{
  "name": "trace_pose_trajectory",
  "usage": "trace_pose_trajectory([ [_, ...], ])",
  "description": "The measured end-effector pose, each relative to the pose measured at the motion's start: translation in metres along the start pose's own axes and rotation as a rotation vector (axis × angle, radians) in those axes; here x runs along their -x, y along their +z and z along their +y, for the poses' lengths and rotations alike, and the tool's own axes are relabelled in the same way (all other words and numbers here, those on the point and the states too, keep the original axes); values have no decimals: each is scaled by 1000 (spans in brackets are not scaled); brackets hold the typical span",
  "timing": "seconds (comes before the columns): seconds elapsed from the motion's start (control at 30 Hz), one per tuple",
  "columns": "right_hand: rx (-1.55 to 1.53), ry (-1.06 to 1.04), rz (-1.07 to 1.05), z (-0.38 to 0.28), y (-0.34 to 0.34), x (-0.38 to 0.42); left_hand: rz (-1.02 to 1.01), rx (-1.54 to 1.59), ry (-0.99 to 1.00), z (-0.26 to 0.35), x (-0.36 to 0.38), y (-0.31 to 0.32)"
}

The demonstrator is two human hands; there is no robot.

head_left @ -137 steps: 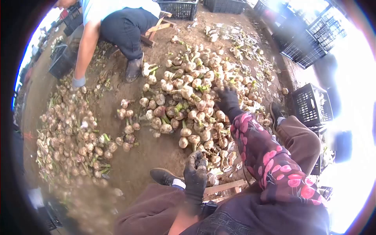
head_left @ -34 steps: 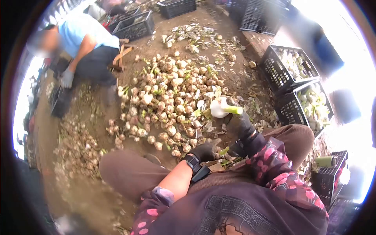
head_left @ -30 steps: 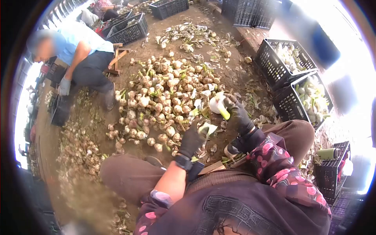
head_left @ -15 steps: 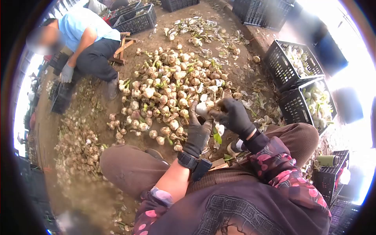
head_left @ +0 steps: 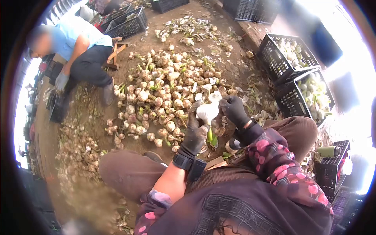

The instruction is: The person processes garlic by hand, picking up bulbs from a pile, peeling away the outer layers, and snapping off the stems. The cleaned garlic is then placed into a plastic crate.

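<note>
A white garlic bulb (head_left: 207, 112) with a short green stem pointing down is in my left hand (head_left: 194, 135), whose dark-gloved fingers close on its left side. To the right of the bulb, my right hand (head_left: 236, 111), also in a dark glove, is closed in a pinch. Loose papery garlic skin (head_left: 214, 97) stretches from the top of the bulb to those fingertips. Just beyond both hands lies a big heap of unpeeled garlic bulbs (head_left: 166, 88) on the dirt ground.
Two black crates (head_left: 276, 64) of cleaned garlic stand at the right. A green cylinder (head_left: 328, 152) rests on another crate at lower right. At upper left a person (head_left: 84, 47) in a light blue shirt sits bent over. Peeled skins (head_left: 186, 29) litter the ground behind the heap.
My right hand has drawn away rightward from the bulb, pulling skin off it. The bulb now shows a clean white side and its green stem. The view has shifted slightly.
</note>
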State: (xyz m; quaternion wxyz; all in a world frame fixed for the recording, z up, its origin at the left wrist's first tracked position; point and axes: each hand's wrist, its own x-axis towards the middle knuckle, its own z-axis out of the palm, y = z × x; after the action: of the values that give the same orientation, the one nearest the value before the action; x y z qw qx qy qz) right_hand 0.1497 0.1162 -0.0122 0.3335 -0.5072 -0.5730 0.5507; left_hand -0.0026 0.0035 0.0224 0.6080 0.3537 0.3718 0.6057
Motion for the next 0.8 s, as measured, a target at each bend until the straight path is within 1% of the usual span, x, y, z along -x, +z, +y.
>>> trace_pose_trajectory([
  [0.03,-6,2,14,7,-2,-5,-170,211,-62,0,-1,0],
  [0.1,-15,-90,122,21,-3,-11,-255,261,-44,-1,1,10],
  [0.13,-15,-86,135,21,-7,-12,-307,259,-38,-1,1,11],
  [0.2,-415,-238,267,18,-13,-15,-305,215,-66,-16,2,2],
  [0.23,-519,-323,266,7,-22,-18,-297,164,-82,-21,3,-2],
  [0.27,-645,-240,290,-24,-27,-7,-297,166,-81,-19,1,-3],
  [0.3,-11,-287,316,-18,-40,-15,-277,100,-48,-17,-2,-2],
  [0.33,429,-194,269,-6,-53,-16,-261,33,-18,-13,-3,1],
  [0.37,873,-138,202,4,-65,-18,-253,93,-50,-8,-3,7],
  [0.4,1108,48,78,18,-72,-17,-273,88,-49,-9,-5,7],
  [0.43,1184,-81,48,19,-66,-11,-293,65,-49,-14,-6,2],
  [0.47,1060,-35,124,22,-62,0,-318,50,-51,-21,-7,-2],
  [0.5,988,7,195,20,-52,4,-111,-356,83,-30,-8,-7],
  [0.53,625,-63,178,29,-47,8,-89,-487,-68,-22,-5,-3],
  [0.57,385,-162,116,19,-36,20,-207,-293,-93,-15,-8,-1],
  [0.63,106,-360,-152,-6,-16,45,-145,-346,-88,5,0,29],
  [0.67,88,-731,-111,-7,-10,58,-248,-571,-26,-15,-5,9],
  [0.7,219,-682,-109,-15,-12,64,-340,-788,59,-36,-9,-10],
  [0.73,336,-626,-116,-23,-17,68,-381,-589,-43,-32,-9,2],
  [0.77,338,-630,-88,-24,-27,67,-404,-393,-150,-28,-8,13],
  [0.8,244,-353,-92,-26,-38,64,-313,-101,-275,-29,-5,25],
])
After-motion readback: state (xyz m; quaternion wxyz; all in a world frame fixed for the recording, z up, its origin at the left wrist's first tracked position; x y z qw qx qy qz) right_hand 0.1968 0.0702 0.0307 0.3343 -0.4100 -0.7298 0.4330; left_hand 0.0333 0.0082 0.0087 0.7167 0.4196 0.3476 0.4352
